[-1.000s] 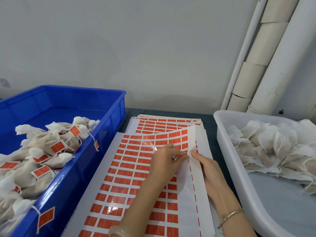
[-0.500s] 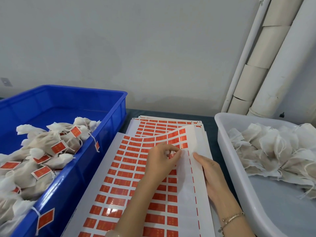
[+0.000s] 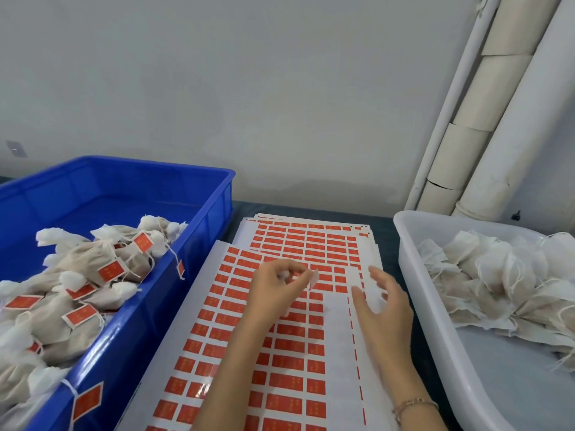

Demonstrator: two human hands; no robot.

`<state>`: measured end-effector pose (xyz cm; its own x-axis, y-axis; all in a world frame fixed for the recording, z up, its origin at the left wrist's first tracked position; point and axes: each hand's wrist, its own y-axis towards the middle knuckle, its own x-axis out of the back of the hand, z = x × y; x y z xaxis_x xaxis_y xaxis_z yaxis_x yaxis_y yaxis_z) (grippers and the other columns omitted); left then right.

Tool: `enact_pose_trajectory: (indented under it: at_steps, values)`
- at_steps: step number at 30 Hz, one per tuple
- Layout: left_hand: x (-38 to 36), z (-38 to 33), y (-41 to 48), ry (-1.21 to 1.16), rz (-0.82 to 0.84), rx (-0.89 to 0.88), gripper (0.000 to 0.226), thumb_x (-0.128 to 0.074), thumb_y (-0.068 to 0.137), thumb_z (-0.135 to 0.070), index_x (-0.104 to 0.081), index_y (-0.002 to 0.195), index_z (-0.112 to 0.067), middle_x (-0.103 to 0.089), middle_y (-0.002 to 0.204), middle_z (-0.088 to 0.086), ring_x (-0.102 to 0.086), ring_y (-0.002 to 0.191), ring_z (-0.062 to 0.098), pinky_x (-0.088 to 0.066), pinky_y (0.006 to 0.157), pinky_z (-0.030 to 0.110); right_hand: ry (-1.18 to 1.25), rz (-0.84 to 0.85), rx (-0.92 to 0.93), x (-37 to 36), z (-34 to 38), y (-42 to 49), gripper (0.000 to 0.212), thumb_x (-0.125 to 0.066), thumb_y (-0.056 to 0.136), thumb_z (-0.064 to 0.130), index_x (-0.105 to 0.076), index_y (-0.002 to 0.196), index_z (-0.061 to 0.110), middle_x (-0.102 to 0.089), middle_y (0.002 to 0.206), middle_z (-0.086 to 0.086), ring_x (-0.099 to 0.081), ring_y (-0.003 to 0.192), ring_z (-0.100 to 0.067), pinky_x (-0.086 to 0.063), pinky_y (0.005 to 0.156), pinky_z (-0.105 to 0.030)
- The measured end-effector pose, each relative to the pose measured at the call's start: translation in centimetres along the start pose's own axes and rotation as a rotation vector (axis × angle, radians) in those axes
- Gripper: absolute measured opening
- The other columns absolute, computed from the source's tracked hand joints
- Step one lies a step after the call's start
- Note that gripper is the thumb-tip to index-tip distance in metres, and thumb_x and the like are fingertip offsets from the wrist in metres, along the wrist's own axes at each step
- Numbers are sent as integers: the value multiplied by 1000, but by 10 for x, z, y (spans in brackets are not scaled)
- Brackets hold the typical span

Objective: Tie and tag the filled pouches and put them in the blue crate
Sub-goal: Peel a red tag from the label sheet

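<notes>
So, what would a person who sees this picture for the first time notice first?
Most likely the white sheets of red rectangular stickers in the middle, where the left hand pinches what seems a small peeled sticker and the right hand hovers open. Next, the blue plastic crate on the left, holding tied cloth pouches with red tags, and the white plastic tub on the right with untagged white pouches.

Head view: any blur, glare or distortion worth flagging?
Head view: motion blur on the right hand and on the sticker the left hand pinches; glare patch on the near sheet; wide-angle lens tilts the pipes; light soft, even.
</notes>
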<state>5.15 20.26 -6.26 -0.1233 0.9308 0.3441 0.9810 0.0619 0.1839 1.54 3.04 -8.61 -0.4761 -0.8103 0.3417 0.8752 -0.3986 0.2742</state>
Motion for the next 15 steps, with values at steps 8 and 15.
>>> enact_pose_trajectory:
  at_steps: [8,15]
  values:
    - [-8,-3,-6,13,247,-85,4,-73,82,-37,-70,80,-38,-66,84,-24,-62,91,2,-45,72,10,143,179,52,-9,9,-9,27,-70,78,42,-64,104,42,-65,97,31,-64,95,-1,-52,79,-18]
    - [1,-10,-5,-199,300,-23,11,-62,86,-38,-72,84,-33,-69,99,-20,-62,96,1,-48,74,14,349,86,-43,7,3,5,15,-71,84,28,-67,98,33,-69,98,21,-66,92,2,-55,65,-14]
